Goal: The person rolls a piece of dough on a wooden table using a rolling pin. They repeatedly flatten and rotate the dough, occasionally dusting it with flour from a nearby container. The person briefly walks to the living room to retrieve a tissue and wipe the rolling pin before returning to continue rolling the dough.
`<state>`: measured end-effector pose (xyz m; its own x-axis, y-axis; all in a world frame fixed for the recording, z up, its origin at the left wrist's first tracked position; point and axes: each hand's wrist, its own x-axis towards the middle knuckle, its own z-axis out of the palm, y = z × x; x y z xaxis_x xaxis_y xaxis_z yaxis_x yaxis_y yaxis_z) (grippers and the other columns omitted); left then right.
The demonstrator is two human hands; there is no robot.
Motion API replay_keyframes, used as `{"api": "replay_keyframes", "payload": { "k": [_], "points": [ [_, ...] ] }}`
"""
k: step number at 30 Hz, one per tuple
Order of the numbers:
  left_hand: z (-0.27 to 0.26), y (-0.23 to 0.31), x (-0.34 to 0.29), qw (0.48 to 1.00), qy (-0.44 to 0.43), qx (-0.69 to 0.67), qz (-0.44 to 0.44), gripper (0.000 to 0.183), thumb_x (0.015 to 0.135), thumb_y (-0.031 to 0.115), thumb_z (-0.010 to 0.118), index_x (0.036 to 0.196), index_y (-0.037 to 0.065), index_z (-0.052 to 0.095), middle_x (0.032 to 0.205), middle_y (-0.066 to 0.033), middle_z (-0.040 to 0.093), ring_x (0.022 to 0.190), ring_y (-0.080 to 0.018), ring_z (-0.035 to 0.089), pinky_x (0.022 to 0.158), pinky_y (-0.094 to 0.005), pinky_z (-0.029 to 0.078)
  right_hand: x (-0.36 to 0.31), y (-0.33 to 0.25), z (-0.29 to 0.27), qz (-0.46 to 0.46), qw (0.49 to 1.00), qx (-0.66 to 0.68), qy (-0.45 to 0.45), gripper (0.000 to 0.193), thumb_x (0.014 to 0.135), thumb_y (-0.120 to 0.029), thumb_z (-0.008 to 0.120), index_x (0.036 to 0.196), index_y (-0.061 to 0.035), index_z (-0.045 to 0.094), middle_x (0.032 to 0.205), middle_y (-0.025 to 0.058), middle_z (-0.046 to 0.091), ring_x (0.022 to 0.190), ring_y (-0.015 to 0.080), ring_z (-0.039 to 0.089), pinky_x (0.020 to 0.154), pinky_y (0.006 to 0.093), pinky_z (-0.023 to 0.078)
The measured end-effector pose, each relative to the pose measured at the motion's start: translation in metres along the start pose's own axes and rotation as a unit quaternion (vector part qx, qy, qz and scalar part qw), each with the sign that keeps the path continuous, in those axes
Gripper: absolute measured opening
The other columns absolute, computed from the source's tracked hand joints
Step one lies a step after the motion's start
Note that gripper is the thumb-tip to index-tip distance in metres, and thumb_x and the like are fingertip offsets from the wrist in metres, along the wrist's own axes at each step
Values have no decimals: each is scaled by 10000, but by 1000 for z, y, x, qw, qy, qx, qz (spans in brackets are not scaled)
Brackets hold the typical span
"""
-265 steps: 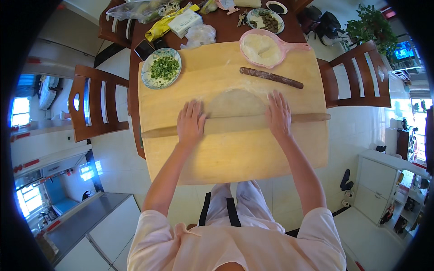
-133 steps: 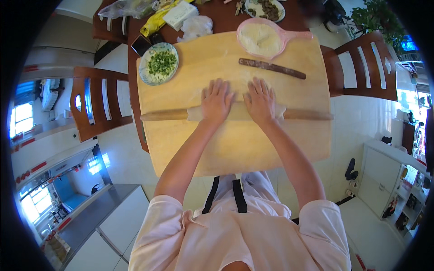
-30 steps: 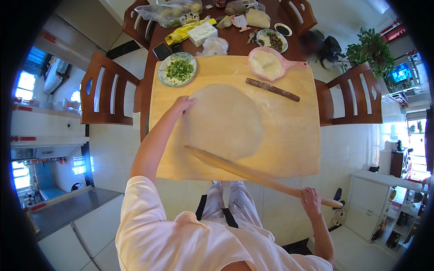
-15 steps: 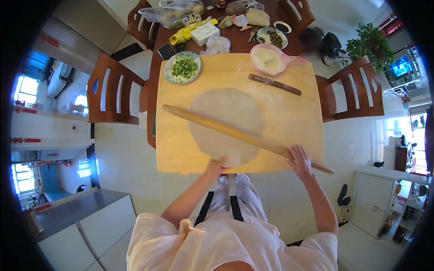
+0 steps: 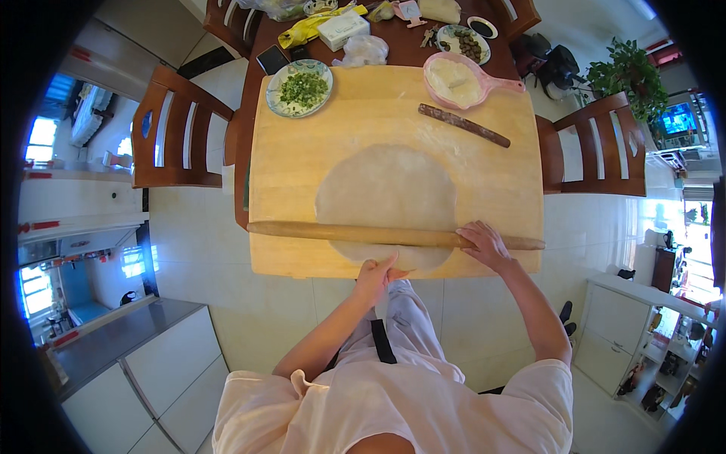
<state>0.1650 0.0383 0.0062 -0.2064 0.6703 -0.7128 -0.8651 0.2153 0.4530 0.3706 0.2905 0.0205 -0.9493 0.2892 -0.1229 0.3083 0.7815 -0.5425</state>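
A large round sheet of dough (image 5: 386, 181) lies flat on the wooden board, its near side reaching the board's front edge. Across its nearer part rests a long wooden rolling pin (image 5: 355, 234), almost level from left to right. My right hand (image 5: 485, 246) is closed over the pin right of its middle, just past the dough's edge. At the near edge of the dough is my left hand (image 5: 376, 280), thumb raised and fingers stretched to the right, apart from each other. Whether its fingers reach beneath the dough is hard to see.
On the board (image 5: 287, 166) are a plate of chopped green onion (image 5: 302, 89), a pink-handled bowl of white flour (image 5: 454, 79) and a short dark rolling pin (image 5: 465, 125). Behind stand a tissue box (image 5: 344, 30) and a plate of brown pieces (image 5: 463, 45). Chairs (image 5: 181, 136) flank the table.
The rolling pin has swung from a slant to nearly level and come closer to me. My right hand has moved slightly left and up with it. My left thumb has lifted and spread.
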Motion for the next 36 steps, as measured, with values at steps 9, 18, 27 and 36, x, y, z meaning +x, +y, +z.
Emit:
{"api": "replay_keyframes", "payload": {
  "k": [9, 18, 27, 36],
  "points": [
    [-26, -24, -6, 992, 24, 103, -64, 325, 960, 288, 627, 849, -7, 548, 851, -194, 700, 882, -241, 713, 731, -278, 552, 23, -10, -32, 23, 996, 55, -73, 371, 839, -237, 695, 1162, -67, 630, 1125, 94, 578, 1089, 304, 544, 952, 413, 451],
    [-30, -2, -31, 837, 69, 540, 51, 273, 894, 267, 695, 1039, 52, 611, 965, -164, 714, 840, -279, 712, 750, -328, 561, 168, 40, -74, -27, 962, 6, 270, 219, 826, -104, 669, 1028, -27, 638, 1002, 170, 610, 975, 362, 593, 826, 424, 489],
    [-18, 112, 65, 551, 222, 672, 442, 563, 713, 203, 798, 1209, 43, 583, 1231, -166, 557, 1139, -368, 512, 961, -462, 433, 296, 113, -111, 102, 969, -112, 197, 179, 769, -123, 708, 939, -70, 688, 926, 168, 683, 889, 341, 652, 781, 427, 509],
    [-8, 183, 118, 556, 213, 727, 343, 498, 611, 243, 865, 1001, 87, 596, 1030, -99, 589, 1021, -306, 557, 869, -424, 463, 242, 43, -118, 155, 956, 182, 169, 147, 835, -132, 694, 919, -17, 660, 696, 113, 650, 603, 196, 641, 597, 345, 503]
  ]
}}
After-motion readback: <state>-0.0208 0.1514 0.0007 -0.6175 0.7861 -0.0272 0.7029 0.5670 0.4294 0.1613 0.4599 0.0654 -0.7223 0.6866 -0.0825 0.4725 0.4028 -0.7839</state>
